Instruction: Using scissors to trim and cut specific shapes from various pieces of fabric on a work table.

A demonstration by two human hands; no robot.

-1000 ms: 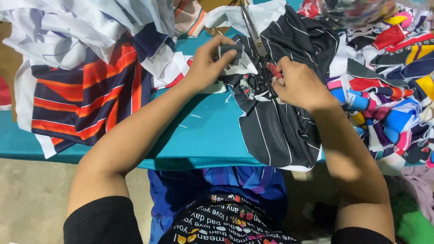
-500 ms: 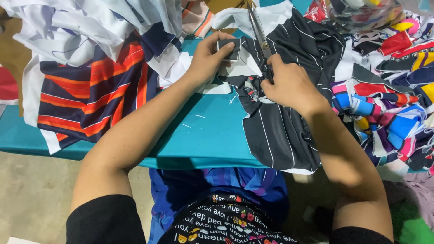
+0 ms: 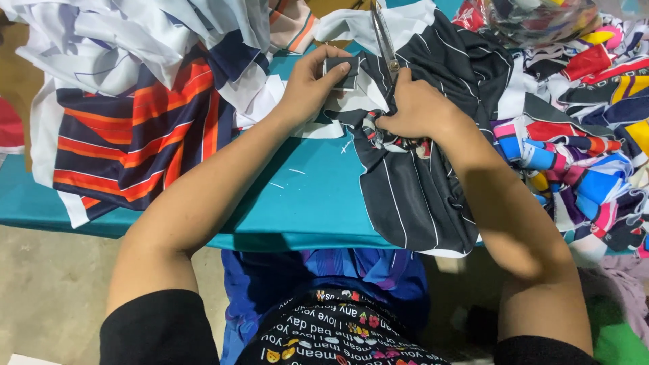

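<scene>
One black fabric garment with thin white stripes (image 3: 412, 196) lies over the right part of the teal table (image 3: 304, 203), its lower edge hanging off. One pair of metal scissors (image 3: 385, 40) points away, blades over the cloth. The right hand (image 3: 416, 108) is closed round the scissor handles, knuckles up. The left hand (image 3: 314, 84) pinches a small folded dark patch (image 3: 341, 71) between thumb and fingers.

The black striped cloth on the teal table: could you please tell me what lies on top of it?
On the black striped cloth rest the right hand gripping scissors and the left hand pinching a small dark patch. The scissor handles are hidden under the right hand.
</scene>
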